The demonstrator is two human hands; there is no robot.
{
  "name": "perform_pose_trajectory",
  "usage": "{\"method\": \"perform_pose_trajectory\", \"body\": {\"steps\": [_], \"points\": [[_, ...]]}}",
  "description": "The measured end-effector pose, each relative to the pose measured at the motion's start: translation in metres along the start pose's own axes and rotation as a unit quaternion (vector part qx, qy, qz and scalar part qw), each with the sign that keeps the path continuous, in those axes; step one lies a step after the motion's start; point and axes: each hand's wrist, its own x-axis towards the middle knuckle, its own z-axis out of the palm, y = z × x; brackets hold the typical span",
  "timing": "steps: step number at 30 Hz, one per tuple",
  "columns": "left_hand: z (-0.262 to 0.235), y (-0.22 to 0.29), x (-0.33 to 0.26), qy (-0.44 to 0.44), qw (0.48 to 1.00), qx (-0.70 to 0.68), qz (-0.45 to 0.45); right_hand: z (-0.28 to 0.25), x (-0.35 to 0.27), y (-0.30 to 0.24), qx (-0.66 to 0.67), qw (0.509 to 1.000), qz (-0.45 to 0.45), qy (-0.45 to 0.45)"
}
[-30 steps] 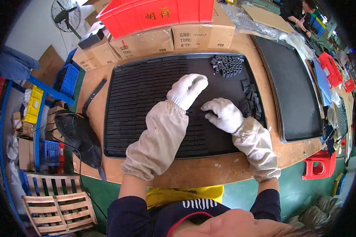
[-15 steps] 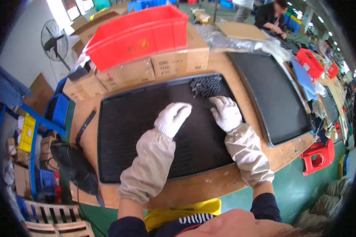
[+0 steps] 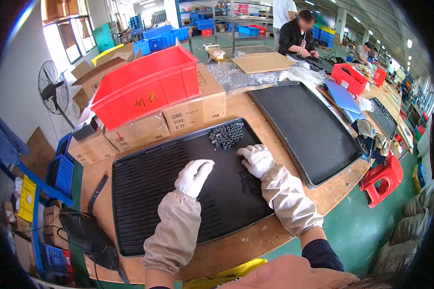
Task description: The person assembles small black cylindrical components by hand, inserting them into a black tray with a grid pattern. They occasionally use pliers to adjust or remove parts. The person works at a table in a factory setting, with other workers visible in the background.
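Observation:
A shallow black tray lies on the wooden table in front of me. Tight rows of small black strip-like pieces cover its left part. Short black tubes are heaped at its far right corner. Over the middle of the tray is my left hand, white-gloved, its thumb and fingers pinched together; anything between them is too small to make out. My right hand, gloved too, hovers just nearer than the heap, fingers loosely curled with a gap to the thumb. A few flat black pieces lie below it.
Cardboard boxes carrying a red bin stand behind the tray. To the right lies a second black tray. A black bag-like object rests at the left table edge. A red stool and a co-worker are farther right.
The view has tilted up, so the table sits lower and more of the room shows. My right hand is slightly closer to the heap, its thumb and fingers nearer each other.

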Motion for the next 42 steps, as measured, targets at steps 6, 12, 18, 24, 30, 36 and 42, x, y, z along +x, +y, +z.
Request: {"method": "perform_pose_trajectory", "body": {"steps": [6,12,18,24,30,36,42], "points": [[-0.001,0.005,-0.002,-0.004,1.0,0.01,-0.007,-0.019,0.007,-0.011,0.056,0.995,0.015,0.084],[0.008,0.003,-0.007,-0.096,0.982,-0.141,-0.08,-0.029,0.006,-0.049,0.428,0.897,-0.041,0.103],[0.009,0.011,-0.009,-0.188,0.948,-0.202,-0.157,-0.026,0.003,-0.061,0.483,0.867,-0.056,0.11],[0.009,0.01,-0.01,-0.201,0.93,-0.252,-0.176,-0.029,0.003,-0.066,0.479,0.862,-0.09,0.143],[0.008,0.002,-0.006,-0.161,0.949,-0.227,-0.146,-0.022,0.003,-0.069,0.526,0.838,-0.034,0.141],[0.003,-0.008,0.001,-0.056,0.95,-0.283,-0.117,-0.013,0.011,-0.024,0.372,0.88,0.177,0.239],[0.0,0.002,0.001,-0.059,0.959,-0.242,-0.137,-0.003,0.028,-0.004,0.12,0.968,0.099,0.195]]}}
